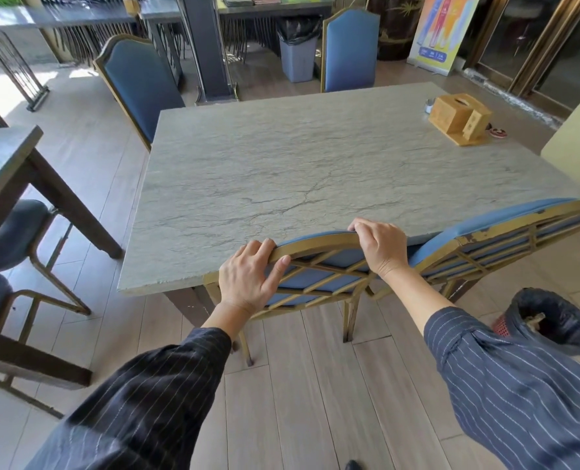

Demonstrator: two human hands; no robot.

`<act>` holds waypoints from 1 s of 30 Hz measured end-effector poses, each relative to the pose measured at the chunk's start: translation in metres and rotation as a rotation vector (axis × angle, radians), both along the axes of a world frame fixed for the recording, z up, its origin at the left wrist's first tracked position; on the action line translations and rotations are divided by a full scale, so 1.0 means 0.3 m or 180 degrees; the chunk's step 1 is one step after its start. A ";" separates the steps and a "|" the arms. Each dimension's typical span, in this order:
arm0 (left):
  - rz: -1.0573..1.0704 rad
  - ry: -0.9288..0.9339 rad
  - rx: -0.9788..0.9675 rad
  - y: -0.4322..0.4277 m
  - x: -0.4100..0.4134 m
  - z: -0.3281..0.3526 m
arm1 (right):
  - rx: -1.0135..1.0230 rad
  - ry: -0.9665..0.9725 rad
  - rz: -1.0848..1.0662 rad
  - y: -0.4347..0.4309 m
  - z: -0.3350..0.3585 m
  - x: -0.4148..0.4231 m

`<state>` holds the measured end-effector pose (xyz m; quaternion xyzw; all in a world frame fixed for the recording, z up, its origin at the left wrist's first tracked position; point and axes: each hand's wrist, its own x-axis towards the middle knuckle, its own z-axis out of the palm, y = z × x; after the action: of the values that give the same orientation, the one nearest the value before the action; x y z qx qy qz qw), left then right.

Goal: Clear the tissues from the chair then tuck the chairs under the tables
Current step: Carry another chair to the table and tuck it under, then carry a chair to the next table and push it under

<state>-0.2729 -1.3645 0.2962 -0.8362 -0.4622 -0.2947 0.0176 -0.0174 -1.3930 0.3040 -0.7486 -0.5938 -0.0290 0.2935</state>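
Fingers [263,252] of my left hand [248,279] curl over the top rail of the near chair [319,266], thumb pressed against the back of its gold frame, clamped on it. My right hand [380,247] grips the same rail further right, its knuckles bent over the top edge, wrist angled down toward me. Both forearms reach forward in striped sleeves [519,385]. The chair's back stands against the near edge of the grey stone desk [282,171], with a second blue chair [505,239] just beside it on the right. I cannot see any tissues on the seats. A lined bin [553,320] sits on the floor at near right.
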 end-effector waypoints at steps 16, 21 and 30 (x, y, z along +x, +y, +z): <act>-0.0326 -0.0667 -0.1863 -0.017 -0.078 0.118 | -0.0595 0.0683 -0.0402 -0.049 0.076 -0.111; 0.0461 -0.0483 -0.1799 0.033 -0.236 0.161 | -0.1067 0.0672 0.0209 0.059 0.175 -0.340; 0.0979 -0.0295 -0.1960 0.239 -0.806 0.168 | -0.1610 0.0592 0.1318 0.337 0.121 -0.991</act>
<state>-0.5148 -1.2928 0.3468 -0.7085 -0.6504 -0.1730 -0.2123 -0.3147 -1.2920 0.3403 -0.6607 -0.6923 0.2478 0.1511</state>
